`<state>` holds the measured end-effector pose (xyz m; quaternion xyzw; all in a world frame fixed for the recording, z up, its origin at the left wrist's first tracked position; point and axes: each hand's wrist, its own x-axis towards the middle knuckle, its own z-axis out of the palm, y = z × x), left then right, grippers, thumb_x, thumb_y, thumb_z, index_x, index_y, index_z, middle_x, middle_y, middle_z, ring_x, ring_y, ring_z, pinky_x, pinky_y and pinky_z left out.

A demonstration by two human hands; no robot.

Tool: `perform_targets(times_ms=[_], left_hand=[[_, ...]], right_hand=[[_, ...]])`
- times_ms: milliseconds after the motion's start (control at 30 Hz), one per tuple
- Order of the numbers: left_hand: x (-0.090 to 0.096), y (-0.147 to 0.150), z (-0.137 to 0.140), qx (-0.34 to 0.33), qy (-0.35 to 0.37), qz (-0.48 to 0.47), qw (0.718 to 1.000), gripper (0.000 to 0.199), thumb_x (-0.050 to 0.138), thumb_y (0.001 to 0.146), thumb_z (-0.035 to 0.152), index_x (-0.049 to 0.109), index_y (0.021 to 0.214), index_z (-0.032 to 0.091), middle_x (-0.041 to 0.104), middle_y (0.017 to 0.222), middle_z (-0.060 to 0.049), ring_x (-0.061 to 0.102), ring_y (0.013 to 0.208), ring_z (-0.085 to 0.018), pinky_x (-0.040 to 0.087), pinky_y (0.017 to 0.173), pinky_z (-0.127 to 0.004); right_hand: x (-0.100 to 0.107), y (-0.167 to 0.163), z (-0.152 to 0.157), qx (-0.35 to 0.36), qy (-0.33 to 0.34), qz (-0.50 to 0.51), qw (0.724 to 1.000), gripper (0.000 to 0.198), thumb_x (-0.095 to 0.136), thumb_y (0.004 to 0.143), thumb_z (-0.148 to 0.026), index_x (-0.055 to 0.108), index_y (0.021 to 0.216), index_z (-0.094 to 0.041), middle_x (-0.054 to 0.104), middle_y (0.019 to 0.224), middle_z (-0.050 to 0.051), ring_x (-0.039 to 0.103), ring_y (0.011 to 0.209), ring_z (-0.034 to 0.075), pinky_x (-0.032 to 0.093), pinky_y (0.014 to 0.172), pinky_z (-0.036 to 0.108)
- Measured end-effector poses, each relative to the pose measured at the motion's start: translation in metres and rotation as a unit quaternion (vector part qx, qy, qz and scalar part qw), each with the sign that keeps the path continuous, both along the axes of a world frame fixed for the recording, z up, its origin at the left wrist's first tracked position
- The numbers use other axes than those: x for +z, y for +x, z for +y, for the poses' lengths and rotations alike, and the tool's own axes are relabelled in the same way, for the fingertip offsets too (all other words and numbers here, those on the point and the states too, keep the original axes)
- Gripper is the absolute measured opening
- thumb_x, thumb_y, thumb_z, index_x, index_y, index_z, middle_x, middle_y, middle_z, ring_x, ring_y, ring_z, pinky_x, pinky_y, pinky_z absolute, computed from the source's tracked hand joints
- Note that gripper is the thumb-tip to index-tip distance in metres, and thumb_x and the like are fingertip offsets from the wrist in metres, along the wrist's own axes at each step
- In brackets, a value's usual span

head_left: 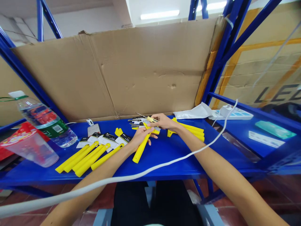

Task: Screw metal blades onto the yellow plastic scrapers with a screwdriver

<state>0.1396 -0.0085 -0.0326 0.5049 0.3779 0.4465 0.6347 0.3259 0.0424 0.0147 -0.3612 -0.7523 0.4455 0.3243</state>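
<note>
My left hand (139, 137) is closed around a yellow T-shaped plastic handle (141, 148), whose shaft tilts down toward me. Just above its head, my right hand (164, 122) grips a screwdriver (151, 119) with a pale yellow grip; its thin metal shaft points left. Whether the screwdriver touches the handle I cannot tell. Behind the hands lies a small pile of flat metal pieces and cards (136, 120). More yellow T-shaped handles (191, 129) lie right of my right hand. Several yellow handles (88, 158) rest side by side left of my left forearm, near black-and-white cards (109, 139).
A white cable (169, 163) hangs across the view in front of my forearms. On the blue shelf (164, 157) stand a leaning water bottle (50, 122) and a plastic cup (35, 147) at left, a white pouch (194, 112) and power strip (235, 115) at right. Cardboard (150, 69) closes the back.
</note>
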Motion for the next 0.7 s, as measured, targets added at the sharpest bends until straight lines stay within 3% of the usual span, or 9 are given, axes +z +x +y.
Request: perform_targets(times_ms=[200,300,367,533,633,700], left_hand=[[0.001,-0.002,0.001,0.022,0.005,-0.019,1.0,0.034,0.087,0.085,0.036,0.078,0.102,0.007,0.082,0.109,-0.024,0.077,0.071,-0.022,0.051,0.039,-0.022],[0.004,-0.003,0.0,0.038,0.021,-0.035,0.998,0.036,0.087,0.084,0.038,0.078,0.101,0.008,0.082,0.105,-0.022,0.074,0.068,-0.019,0.051,0.04,-0.022],[0.007,-0.004,-0.002,0.056,0.037,-0.049,0.997,0.037,0.088,0.083,0.039,0.077,0.098,0.008,0.082,0.103,-0.021,0.072,0.067,-0.018,0.051,0.04,-0.021],[0.018,-0.009,-0.005,0.111,0.09,-0.082,0.986,0.043,0.091,0.078,0.046,0.072,0.095,0.011,0.08,0.095,-0.015,0.071,0.065,-0.016,0.049,0.04,-0.021],[0.024,-0.012,-0.008,0.132,0.128,-0.094,0.978,0.044,0.092,0.077,0.048,0.07,0.093,0.013,0.078,0.089,-0.01,0.071,0.065,-0.016,0.047,0.041,-0.021],[0.027,-0.013,-0.009,0.138,0.137,-0.092,0.977,0.044,0.092,0.077,0.048,0.069,0.092,0.014,0.076,0.084,-0.008,0.069,0.061,-0.015,0.046,0.041,-0.021]], right_hand=[[-0.003,-0.002,-0.002,-0.001,-0.002,-0.012,1.0,0.061,0.074,0.081,-0.082,0.062,0.091,-0.023,0.054,0.07,-0.005,0.042,0.053,0.011,0.027,0.041,0.024],[-0.003,0.003,0.006,-0.045,0.041,-0.022,0.998,0.062,0.053,0.095,-0.084,0.06,0.093,-0.022,0.056,0.074,-0.002,0.042,0.055,0.012,0.031,0.044,0.026],[-0.003,0.011,0.015,-0.092,0.087,-0.04,0.991,0.057,0.052,0.098,-0.078,0.058,0.094,-0.022,0.06,0.079,0.0,0.046,0.061,0.013,0.035,0.05,0.026],[-0.016,0.031,0.036,-0.149,0.159,-0.152,0.964,0.042,0.09,0.078,-0.048,0.059,0.084,-0.021,0.072,0.087,0.004,0.062,0.08,0.02,0.043,0.073,0.029],[-0.028,0.032,0.042,-0.14,0.157,-0.21,0.955,0.043,0.098,0.068,-0.033,0.061,0.086,-0.021,0.078,0.095,0.007,0.069,0.087,0.024,0.044,0.076,0.029],[-0.034,0.03,0.042,-0.137,0.158,-0.227,0.951,0.04,0.097,0.069,-0.025,0.062,0.089,-0.021,0.081,0.104,0.009,0.072,0.097,0.027,0.046,0.081,0.029]])
